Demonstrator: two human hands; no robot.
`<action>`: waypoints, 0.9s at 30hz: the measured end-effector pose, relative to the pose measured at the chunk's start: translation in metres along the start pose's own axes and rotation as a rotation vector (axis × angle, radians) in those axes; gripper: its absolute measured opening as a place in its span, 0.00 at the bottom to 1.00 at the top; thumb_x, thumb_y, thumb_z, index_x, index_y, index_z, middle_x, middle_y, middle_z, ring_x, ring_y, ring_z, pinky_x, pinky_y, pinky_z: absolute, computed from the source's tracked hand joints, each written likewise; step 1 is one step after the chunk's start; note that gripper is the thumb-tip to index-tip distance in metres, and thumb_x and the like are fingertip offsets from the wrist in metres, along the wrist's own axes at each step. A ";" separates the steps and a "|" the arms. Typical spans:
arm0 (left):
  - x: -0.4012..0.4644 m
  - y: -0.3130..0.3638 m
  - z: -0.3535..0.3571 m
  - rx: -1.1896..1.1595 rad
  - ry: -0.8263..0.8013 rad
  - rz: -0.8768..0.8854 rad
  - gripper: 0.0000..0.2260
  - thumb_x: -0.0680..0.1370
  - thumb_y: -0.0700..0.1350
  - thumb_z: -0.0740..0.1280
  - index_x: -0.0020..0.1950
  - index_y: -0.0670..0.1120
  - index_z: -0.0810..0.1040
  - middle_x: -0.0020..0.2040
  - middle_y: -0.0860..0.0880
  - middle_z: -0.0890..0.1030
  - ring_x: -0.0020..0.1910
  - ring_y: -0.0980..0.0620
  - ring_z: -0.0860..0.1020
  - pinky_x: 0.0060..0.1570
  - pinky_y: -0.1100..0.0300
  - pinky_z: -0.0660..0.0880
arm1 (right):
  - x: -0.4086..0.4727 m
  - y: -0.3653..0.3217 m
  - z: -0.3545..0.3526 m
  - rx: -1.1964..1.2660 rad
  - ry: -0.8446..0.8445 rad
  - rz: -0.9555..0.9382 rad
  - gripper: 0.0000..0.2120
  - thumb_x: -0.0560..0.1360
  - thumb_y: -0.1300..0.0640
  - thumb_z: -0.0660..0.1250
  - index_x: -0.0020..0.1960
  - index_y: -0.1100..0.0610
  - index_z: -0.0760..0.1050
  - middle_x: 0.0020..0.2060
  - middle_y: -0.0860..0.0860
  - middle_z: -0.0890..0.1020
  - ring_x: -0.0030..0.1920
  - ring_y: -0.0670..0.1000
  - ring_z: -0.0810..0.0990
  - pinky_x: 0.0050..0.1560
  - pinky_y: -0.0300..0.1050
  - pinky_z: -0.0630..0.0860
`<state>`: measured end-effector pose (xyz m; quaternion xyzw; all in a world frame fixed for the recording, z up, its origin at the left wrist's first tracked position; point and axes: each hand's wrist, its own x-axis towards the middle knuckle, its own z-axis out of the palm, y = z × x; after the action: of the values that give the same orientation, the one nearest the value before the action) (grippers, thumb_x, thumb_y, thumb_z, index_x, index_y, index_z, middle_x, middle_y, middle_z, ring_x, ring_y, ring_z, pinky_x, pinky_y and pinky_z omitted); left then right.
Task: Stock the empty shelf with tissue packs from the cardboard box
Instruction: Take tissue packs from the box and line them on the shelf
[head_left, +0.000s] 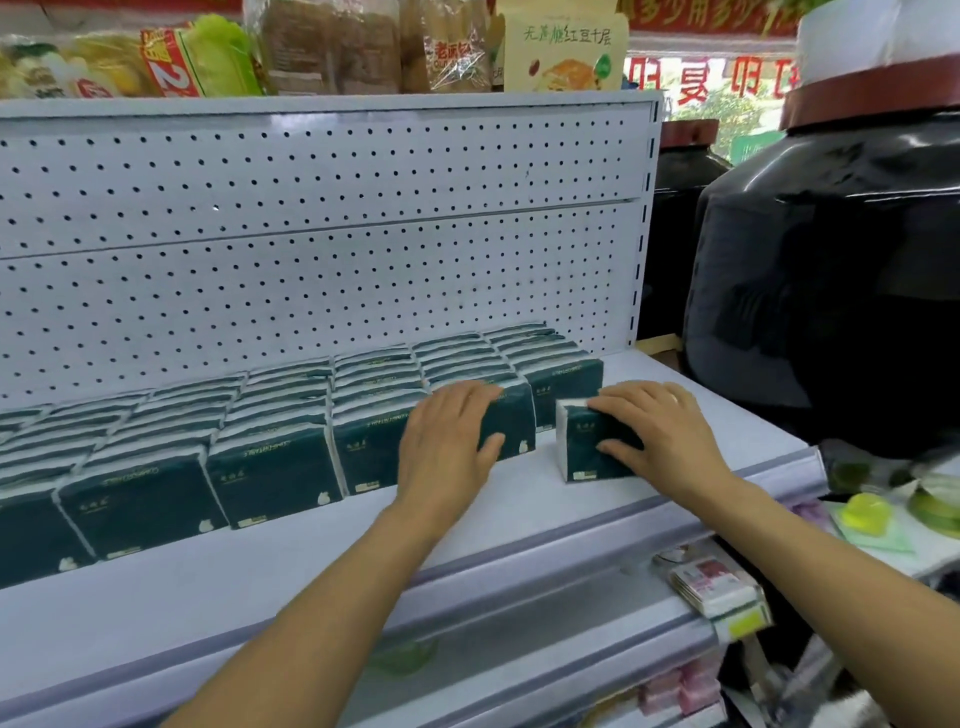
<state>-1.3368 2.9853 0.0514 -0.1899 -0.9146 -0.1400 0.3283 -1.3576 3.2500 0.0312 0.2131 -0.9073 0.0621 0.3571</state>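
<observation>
— Head view first, far left: what's on the shelf?

— Rows of dark green tissue packs, standing upright and pressed tight together, running back to the perforated back panel. They fill the shelf from the left edge most of the way across.

— And the left hand?

— Laid flat with fingers straight on the top and front of the front pack in the second column from the right; it presses, it doesn't clasp anything.

— Then the right hand?

— It holds a single loose pack standing on the shelf just beside the last column, thumb on the front face and fingers over the top. That pack sits apart from the row, with bare shelf to its right.

— How would these handle?

— Light and soft, I'd judge: film-wrapped paper that gives under the fingers, and the wrap is probably a little slick. Take it across the broad faces, not the white ends, so it doesn't buckle, then slide it along the shelf.

— Where's the cardboard box?

— Not in view. A big dark jar stands to the right; the goods on the lower shelves are too blurred to name.
</observation>
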 end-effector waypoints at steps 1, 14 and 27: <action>0.007 -0.006 0.000 0.060 -0.046 0.021 0.24 0.79 0.52 0.67 0.74 0.50 0.67 0.72 0.52 0.69 0.72 0.51 0.65 0.74 0.55 0.54 | 0.006 0.004 0.004 0.001 -0.014 0.006 0.23 0.69 0.52 0.76 0.63 0.50 0.76 0.59 0.49 0.80 0.60 0.55 0.76 0.58 0.58 0.73; 0.046 -0.032 0.025 0.307 -0.278 0.105 0.31 0.80 0.54 0.65 0.79 0.48 0.56 0.78 0.51 0.60 0.76 0.51 0.59 0.74 0.57 0.51 | 0.054 0.013 0.050 -0.003 0.013 -0.032 0.25 0.68 0.55 0.77 0.63 0.52 0.76 0.60 0.51 0.79 0.59 0.55 0.77 0.54 0.54 0.75; 0.043 -0.028 0.010 0.297 -0.305 0.052 0.33 0.77 0.60 0.66 0.77 0.51 0.58 0.75 0.53 0.65 0.74 0.51 0.62 0.77 0.50 0.49 | 0.060 -0.007 0.028 0.010 -0.215 0.143 0.25 0.76 0.51 0.68 0.71 0.49 0.67 0.71 0.49 0.67 0.73 0.51 0.62 0.73 0.62 0.49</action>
<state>-1.3855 2.9758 0.0684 -0.1820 -0.9591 0.0353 0.2140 -1.4111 3.2153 0.0508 0.1551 -0.9530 0.0685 0.2513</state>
